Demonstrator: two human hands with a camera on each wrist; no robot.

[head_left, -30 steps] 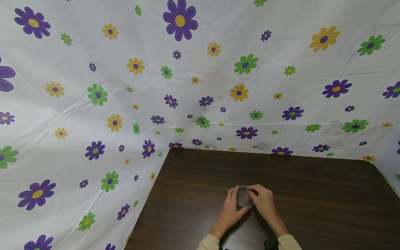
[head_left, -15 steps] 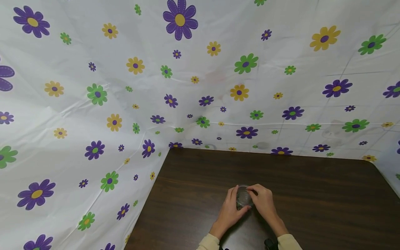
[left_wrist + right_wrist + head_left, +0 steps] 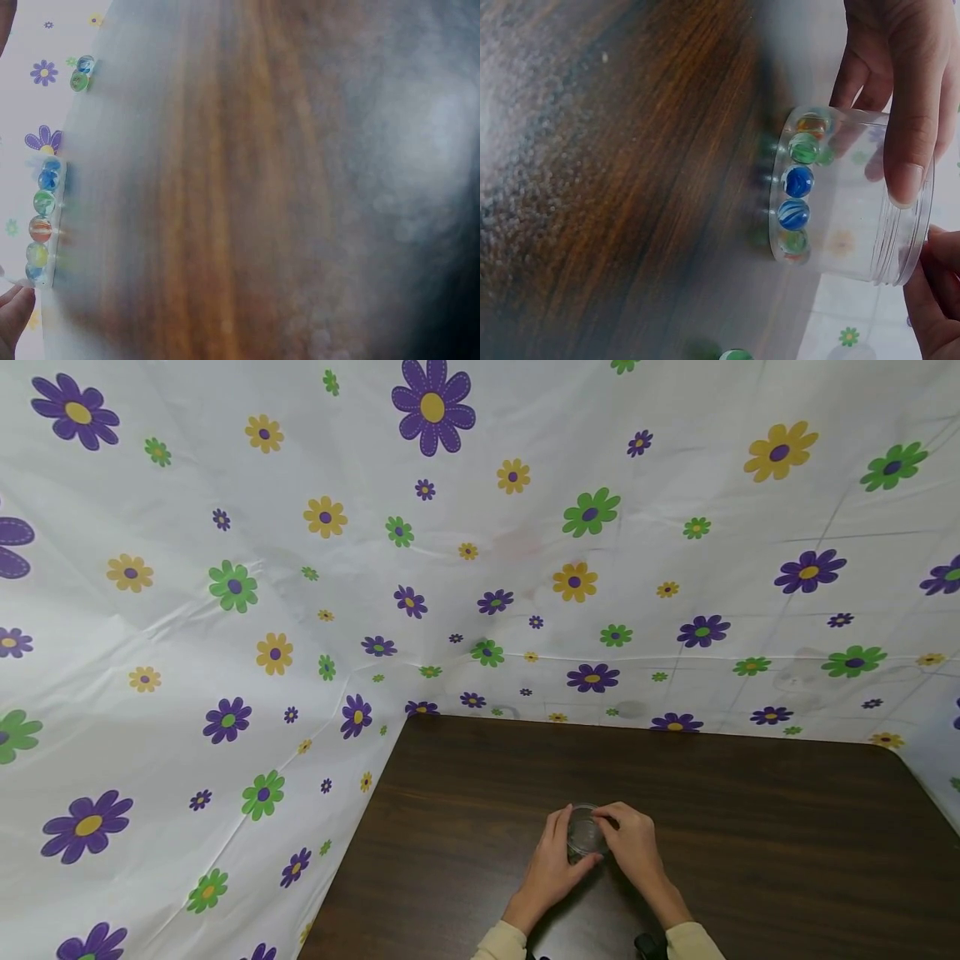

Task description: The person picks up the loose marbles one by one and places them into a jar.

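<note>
A clear plastic jar (image 3: 585, 835) stands on the dark wooden table, with blue, green and orange glass marbles (image 3: 796, 182) in a layer at its bottom. My left hand (image 3: 552, 866) grips the jar's side, fingers on the far side and thumb on the near one. The left thumb (image 3: 907, 161) lies along the clear wall below the threaded neck. At the jar's rim my right hand (image 3: 633, 850) pinches with thumb and fingertips close together; the head view hides what lies between them. More of the jar's marbles (image 3: 40, 228) line up in the left wrist view.
A pair of loose marbles (image 3: 82, 73) lies on the table beside the jar. One green marble (image 3: 737, 355) shows at the bottom edge of the right wrist view. Behind the table (image 3: 750, 810) hangs a white flowered sheet (image 3: 450, 577), which also covers the left side.
</note>
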